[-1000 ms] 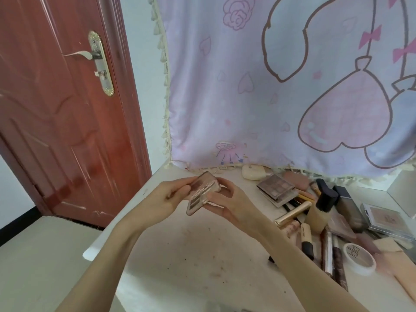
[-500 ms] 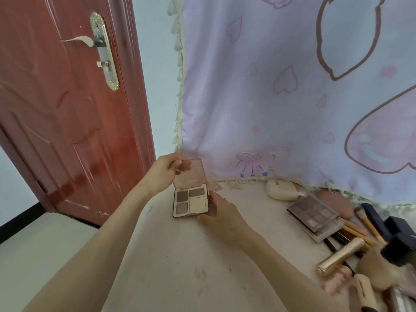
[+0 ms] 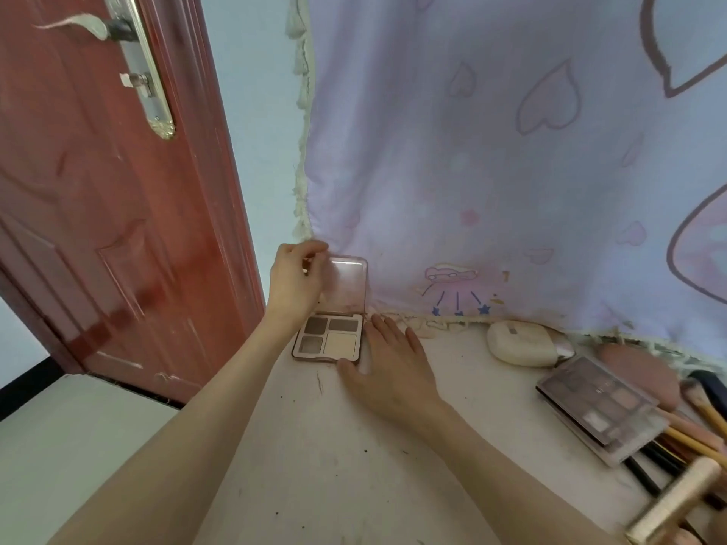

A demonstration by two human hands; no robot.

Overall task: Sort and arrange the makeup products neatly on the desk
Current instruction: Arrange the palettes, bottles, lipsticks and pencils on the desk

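Note:
A small pink eyeshadow palette (image 3: 329, 340) with several pans lies open at the desk's far left corner, its mirrored lid upright against the curtain. My left hand (image 3: 294, 283) pinches the lid's top left corner. Flat on the desk beside the palette's right edge rests my right hand (image 3: 389, 367), thumb touching its front corner. A larger palette (image 3: 598, 407), a cream compact (image 3: 519, 344), a pink sponge (image 3: 637, 367), brushes (image 3: 696, 438) and a gold tube (image 3: 672, 505) lie at the right.
The white desk (image 3: 334, 466) is speckled with dark marks. A lilac curtain with heart prints (image 3: 491, 151) hangs along the back. A red door (image 3: 98, 210) stands to the left, beyond the desk's left edge.
The palette was opened in both hands, carried to the back left corner and set down. My right hand slid off to lie beside it. The view moved left and closer.

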